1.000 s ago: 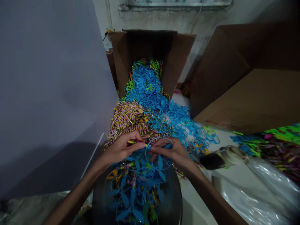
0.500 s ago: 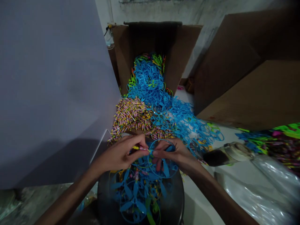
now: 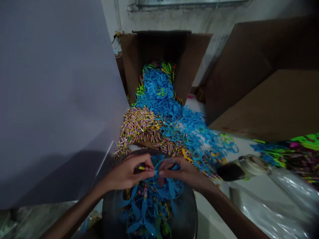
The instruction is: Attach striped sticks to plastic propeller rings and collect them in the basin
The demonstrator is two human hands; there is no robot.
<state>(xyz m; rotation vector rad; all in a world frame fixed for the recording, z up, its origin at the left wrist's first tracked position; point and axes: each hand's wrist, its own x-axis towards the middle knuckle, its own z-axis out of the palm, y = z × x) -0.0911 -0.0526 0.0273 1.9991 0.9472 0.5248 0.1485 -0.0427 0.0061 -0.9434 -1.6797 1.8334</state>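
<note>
Through the feed I have the left hand (image 3: pixel 127 174) pinching a pink-and-yellow stick (image 3: pixel 147 169), its long axis nearly level, inner tip against the blue ringed propeller (image 3: pixel 156 173) that the right hand (image 3: pixel 185 173) grips, above a dark round surface (image 3: pixel 191 212), pale surface (image 3: pixel 211 205) and cardboard box (image 3: pixel 271 106) rightward.

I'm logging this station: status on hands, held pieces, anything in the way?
Left hand pinching pink-and-yellow stick. Right hand holding blue ring, its edge at the stick's end. More blue pieces below; nothing seen blocking.
</note>
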